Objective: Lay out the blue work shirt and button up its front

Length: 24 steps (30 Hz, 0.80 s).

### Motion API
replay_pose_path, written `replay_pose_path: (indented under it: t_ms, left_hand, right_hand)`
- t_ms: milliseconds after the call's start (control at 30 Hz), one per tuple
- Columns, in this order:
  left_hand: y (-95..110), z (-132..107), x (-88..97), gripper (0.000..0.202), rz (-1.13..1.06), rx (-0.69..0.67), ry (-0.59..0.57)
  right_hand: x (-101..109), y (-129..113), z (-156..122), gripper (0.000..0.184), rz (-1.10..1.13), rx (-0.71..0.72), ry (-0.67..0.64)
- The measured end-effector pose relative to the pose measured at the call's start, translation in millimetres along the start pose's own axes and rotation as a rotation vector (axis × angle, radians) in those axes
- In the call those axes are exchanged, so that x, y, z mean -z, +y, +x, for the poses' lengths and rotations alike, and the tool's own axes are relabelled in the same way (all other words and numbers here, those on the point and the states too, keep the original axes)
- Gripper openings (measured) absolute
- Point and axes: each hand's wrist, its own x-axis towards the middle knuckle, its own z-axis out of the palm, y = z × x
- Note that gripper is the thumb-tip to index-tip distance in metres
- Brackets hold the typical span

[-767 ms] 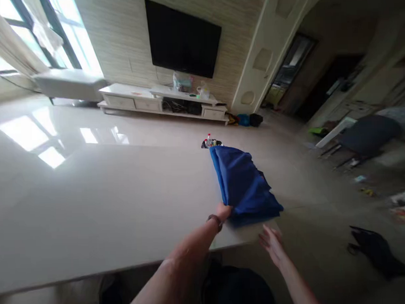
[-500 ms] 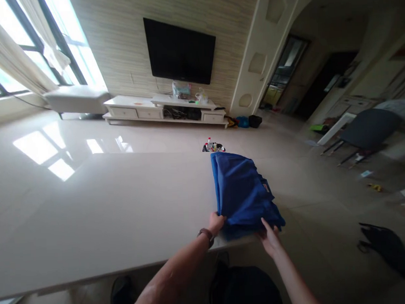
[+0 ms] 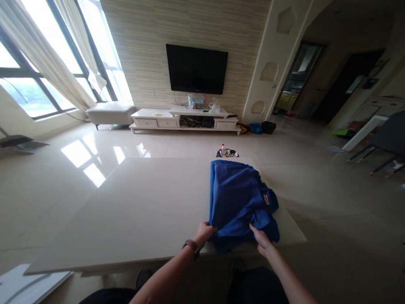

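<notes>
Blue garment (image 3: 239, 201) lies bunched in a folded heap at the near edge of a pale stone tabletop (image 3: 125, 217), with a small orange-and-white label (image 3: 266, 199) showing on its right side. The person's left hand (image 3: 203, 234), a brown wristband (image 3: 191, 247) at its wrist, clenches the fabric at the heap's lower left corner. The right hand (image 3: 261, 241) sits on the lower edge, its fingers (image 3: 253, 231) on the cloth, though I can't tell whether they are gripping it. Dark shoes (image 3: 143, 278) show on the floor beneath the table, and a white panel (image 3: 28, 286) lies at the lower left. Just beyond the far edge, a small cluster of bottles (image 3: 227, 152) sits on the glossy tile floor (image 3: 175, 146). Farther off stand a dark chair (image 3: 393, 136), a low white TV cabinet (image 3: 184, 121), and a wall-mounted television (image 3: 197, 68), with curtained windows (image 3: 43, 55) to the left.
</notes>
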Motion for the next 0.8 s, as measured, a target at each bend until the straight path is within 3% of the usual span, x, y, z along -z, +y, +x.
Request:
replay_pose_path:
  t_ms: [100,233,367,533,800]
  left_hand:
    - [-3,-3,47.5,0.016,0.008,0.012,0.060]
    - [-9,-8,124.6,0.018,0.026,0.036,0.151]
    - [-22,-16,211.8,0.017,0.076,0.050,0.282]
    - [-52,-27,316.3,0.023,0.133,0.070,0.421]
    - [-87,-40,451.9,0.036,0.207,0.091,0.599]
  right_hand:
    - [-40,-14,-5,0.038,-0.010,-0.096,-0.216]
    - [-115,-19,-20,0.035,-0.062,-0.162,-0.405]
    - [-203,0,-51,0.039,-0.117,-0.119,-0.437]
    - [-307,31,-97,0.052,-0.195,-0.085,-0.481]
    - [-446,52,-141,0.054,-0.311,-0.086,-0.598]
